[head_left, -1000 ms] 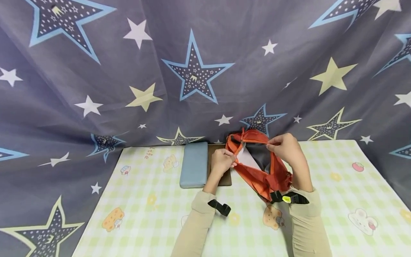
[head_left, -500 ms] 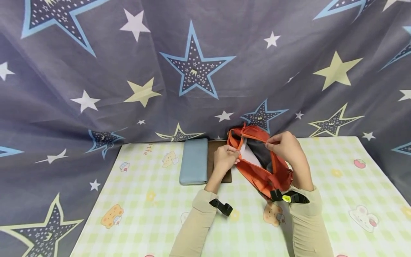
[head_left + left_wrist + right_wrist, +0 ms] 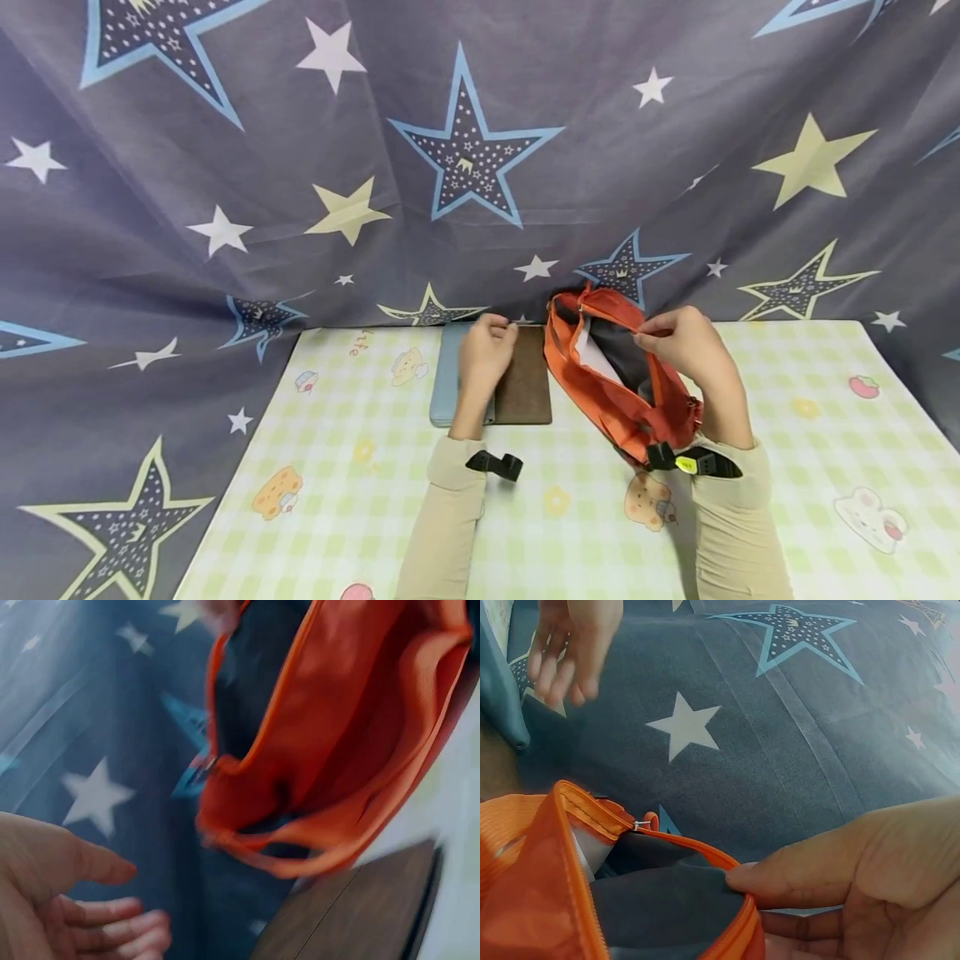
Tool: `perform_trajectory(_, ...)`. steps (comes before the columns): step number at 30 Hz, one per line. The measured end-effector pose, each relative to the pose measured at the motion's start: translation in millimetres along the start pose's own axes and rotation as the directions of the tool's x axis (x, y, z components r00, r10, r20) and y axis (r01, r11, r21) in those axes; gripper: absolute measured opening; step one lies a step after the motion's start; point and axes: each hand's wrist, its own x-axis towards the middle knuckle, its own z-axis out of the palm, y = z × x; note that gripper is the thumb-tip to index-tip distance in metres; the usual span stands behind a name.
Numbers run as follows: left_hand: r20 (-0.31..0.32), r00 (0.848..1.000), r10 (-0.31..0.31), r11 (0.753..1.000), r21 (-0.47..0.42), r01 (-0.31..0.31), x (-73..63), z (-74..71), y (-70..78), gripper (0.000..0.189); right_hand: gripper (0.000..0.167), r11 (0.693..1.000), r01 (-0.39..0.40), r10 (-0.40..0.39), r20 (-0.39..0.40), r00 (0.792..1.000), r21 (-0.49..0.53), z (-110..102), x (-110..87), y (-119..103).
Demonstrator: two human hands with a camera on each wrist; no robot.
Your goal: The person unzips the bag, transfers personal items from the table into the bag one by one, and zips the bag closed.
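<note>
An orange zippered bag [image 3: 600, 392] with a dark grey lining lies on the table, its mouth held apart. The right hand [image 3: 693, 354] pinches the far right edge of that opening; in the right wrist view its thumb [image 3: 780, 877] sits on the orange zipper edge. A piece of white lining or sheet shows inside. To the left of the bag, the left hand [image 3: 486, 354] hovers over a light-blue flat zip wallet [image 3: 444, 392] and a brown flat case [image 3: 532, 383], partly covering both. Its fingers are loosely bent and hold nothing, apart from the bag in the left wrist view.
A grey curtain [image 3: 285, 167] printed with stars hangs right behind the table's back edge. The table wears a green-checked cloth [image 3: 555, 550] with cartoon prints. Black straps [image 3: 495, 465] with cameras circle both sleeves.
My left hand has let go of the bag's left edge and moved left over the wallet and brown case. The right hand keeps its pinch on the bag.
</note>
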Motion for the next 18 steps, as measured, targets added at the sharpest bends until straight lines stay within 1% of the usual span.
perform_trajectory(1,-0.034,0.999,-0.011,1.000,0.027,0.012,0.9,-5.7,-2.5,0.025,0.025,1.000,0.002,-0.002,0.002,1.000,0.002,0,0.1,1)
perform_trajectory(3,-0.080,0.996,-0.040,0.995,0.089,0.047,1.5,-14.1,-7.3,0.035,0.025,1.000,0.006,-0.006,0.006,1.000,0.004,-1,0.4,3)
perform_trajectory(6,-0.120,0.991,-0.065,0.984,0.160,0.084,1.6,-20.1,-11.1,0.053,0.026,1.000,0.008,-0.008,0.015,1.000,0.006,-2,1.1,3)
perform_trajectory(9,-0.137,0.988,-0.079,0.968,0.225,0.108,-0.4,-20.7,-11.4,0.068,0.026,1.000,0.009,-0.009,0.024,1.000,0.009,-2,1.2,2)
perform_trajectory(12,-0.146,0.985,-0.092,0.953,0.273,0.129,-1.6,-17.4,-11.3,0.077,0.026,1.000,0.010,-0.010,0.024,1.000,0.010,-2,1.4,2)
perform_trajectory(16,-0.136,0.981,-0.137,0.921,0.346,0.177,-2.5,-12.5,-15.5,0.083,0.025,1.000,0.008,-0.009,0.025,1.000,0.010,-1,0.5,2)
perform_trajectory(18,-0.128,0.978,-0.164,0.899,0.389,0.202,-2.5,-11.0,-18.7,0.082,0.024,1.000,0.007,-0.008,0.030,1.000,0.012,0,-0.6,1)
